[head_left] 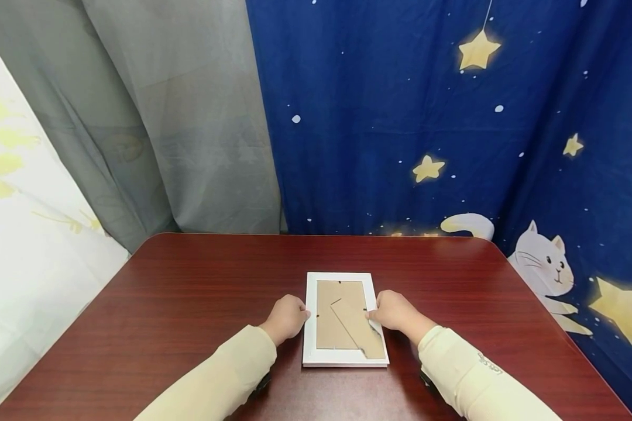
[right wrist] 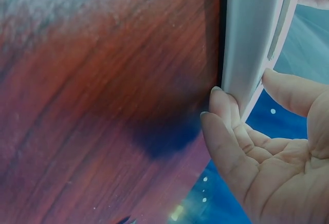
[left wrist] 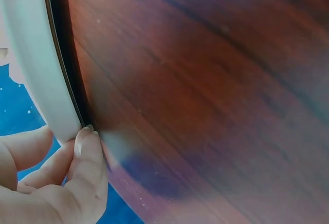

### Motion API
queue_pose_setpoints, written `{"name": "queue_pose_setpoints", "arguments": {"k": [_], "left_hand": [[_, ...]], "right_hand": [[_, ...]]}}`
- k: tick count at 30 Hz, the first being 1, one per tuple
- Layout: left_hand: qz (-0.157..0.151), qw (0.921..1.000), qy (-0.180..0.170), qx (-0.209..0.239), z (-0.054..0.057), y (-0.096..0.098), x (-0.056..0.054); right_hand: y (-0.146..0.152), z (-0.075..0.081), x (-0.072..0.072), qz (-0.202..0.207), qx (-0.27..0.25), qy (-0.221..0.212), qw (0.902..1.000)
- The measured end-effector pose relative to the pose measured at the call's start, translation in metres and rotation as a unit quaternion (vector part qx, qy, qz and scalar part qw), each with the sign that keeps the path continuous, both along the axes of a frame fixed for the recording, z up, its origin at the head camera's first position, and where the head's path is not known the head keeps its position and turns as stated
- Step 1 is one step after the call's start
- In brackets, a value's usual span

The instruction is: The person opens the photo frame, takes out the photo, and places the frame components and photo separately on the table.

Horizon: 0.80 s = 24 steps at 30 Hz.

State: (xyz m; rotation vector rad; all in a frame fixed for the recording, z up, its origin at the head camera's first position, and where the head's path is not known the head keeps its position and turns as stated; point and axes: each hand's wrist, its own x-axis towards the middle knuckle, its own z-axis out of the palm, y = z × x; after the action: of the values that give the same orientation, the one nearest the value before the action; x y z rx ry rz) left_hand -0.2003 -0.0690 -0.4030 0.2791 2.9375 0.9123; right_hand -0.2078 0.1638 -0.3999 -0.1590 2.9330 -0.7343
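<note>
Left hand pinched left edge of photo frame, right hand opposite edge; frame, backing upward, sat between them over desk, contact unclear. Even grip, light near backing, likely best.

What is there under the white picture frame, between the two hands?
Under the white picture frame is the red-brown table, visible around it. Its front faces down, hidden, as is the tabletop directly beneath.

Dk red wood-grain tbl — white pic frame on it, back up
</note>
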Motion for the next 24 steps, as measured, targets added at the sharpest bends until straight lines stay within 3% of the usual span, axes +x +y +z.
{"name": "queue_pose_setpoints", "arguments": {"k": [14,24], "left_hand": [[-0.018,0.9986,-0.003,-0.050,0.0007,0.0037,-0.0054],[-0.014,0.9970,-0.011,-0.076,0.0058,0.0076,-0.0073]], "right_hand": [[0.0013,0.0035,-0.0014,0.009,0.006,0.003,0.9999],[0.0021,0.0014,-0.0036,0.015,0.012,0.006,0.9998]]}}
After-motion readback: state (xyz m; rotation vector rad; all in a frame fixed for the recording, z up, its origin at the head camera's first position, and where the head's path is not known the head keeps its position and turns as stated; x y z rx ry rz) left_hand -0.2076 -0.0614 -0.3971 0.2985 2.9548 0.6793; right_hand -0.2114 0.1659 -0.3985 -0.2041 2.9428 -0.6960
